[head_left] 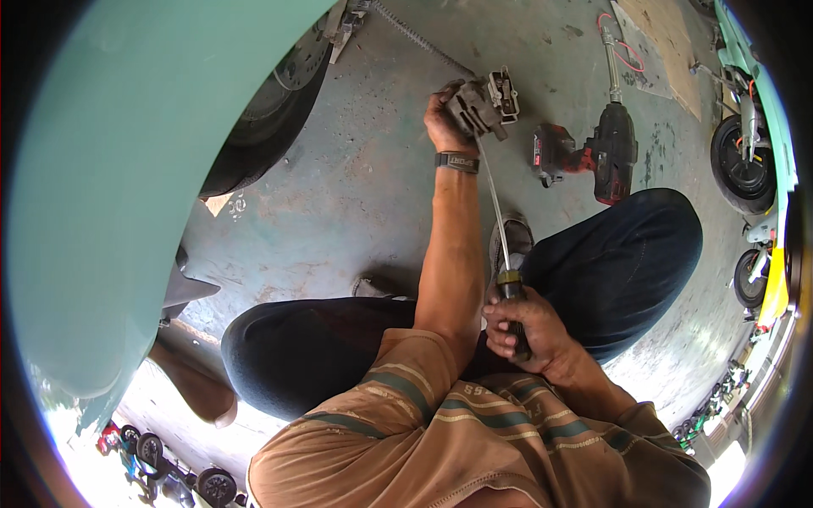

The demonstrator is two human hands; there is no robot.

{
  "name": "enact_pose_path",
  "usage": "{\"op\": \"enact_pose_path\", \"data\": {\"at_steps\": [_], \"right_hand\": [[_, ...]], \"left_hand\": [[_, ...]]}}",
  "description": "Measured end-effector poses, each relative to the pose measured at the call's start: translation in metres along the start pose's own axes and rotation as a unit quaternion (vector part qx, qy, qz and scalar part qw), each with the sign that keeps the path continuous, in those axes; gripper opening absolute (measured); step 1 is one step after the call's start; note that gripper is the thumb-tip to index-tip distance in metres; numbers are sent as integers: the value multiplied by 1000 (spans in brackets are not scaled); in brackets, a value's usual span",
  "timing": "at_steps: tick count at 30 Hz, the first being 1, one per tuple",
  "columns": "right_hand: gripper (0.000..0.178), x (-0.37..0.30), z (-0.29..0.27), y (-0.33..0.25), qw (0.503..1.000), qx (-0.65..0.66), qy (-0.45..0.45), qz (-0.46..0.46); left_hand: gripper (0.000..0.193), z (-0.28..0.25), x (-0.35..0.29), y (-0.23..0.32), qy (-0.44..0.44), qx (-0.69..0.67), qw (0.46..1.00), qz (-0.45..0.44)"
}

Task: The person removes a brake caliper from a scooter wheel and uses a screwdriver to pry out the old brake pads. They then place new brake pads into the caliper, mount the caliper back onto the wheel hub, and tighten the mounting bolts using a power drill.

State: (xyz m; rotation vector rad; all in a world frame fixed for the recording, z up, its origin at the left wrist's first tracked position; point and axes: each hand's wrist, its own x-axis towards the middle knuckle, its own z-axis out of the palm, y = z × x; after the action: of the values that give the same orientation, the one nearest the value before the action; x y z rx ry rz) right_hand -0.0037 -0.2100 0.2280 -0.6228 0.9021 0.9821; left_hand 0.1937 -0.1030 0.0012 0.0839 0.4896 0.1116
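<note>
Out ahead, my left hand is wrapped round a dirty grey brake caliper held above the floor. A paler metal part sits at the caliper's right side. From behind the caliper a dark ribbed hose runs up and left toward the wheel area. My right hand, close to my body, grips the dark handle of a long screwdriver. The screwdriver's thin shaft points away from me, its far end meeting the caliper's near edge. Whether the tip is inside the caliper cannot be made out.
A light green car body fills the left, with a black tyre beside it. Right of the caliper, a cordless impact wrench with a long socket extension lies on the floor, near brown cardboard. Two-wheelers line the far right.
</note>
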Motion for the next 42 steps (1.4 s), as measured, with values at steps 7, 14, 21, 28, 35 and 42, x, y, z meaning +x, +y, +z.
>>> {"op": "enact_pose_path", "data": {"at_steps": [7, 14, 21, 28, 35, 42], "right_hand": [[22, -17, 10, -73, 958, -266, 102, 44], [26, -75, 27, -94, 906, -370, 185, 89], [31, -89, 16, -74, 793, -573, 190, -80], [43, -168, 5, -112, 689, -560, 300, -350], [39, -153, -215, -164, 521, -435, 463, -570], [39, -56, -309, -133, 686, -316, 454, -473]], "left_hand": [[36, -23, 10, 42, 56, 183, 982, 2], [28, -2, -9, 29, 92, 156, 983, -13], [32, -12, -17, 32, -49, 167, 984, -36], [58, -8, -34, 33, -102, 170, 977, -80], [65, 13, -44, 20, -158, 81, 969, -173], [65, 37, -72, 34, -137, 80, 971, -181]]}}
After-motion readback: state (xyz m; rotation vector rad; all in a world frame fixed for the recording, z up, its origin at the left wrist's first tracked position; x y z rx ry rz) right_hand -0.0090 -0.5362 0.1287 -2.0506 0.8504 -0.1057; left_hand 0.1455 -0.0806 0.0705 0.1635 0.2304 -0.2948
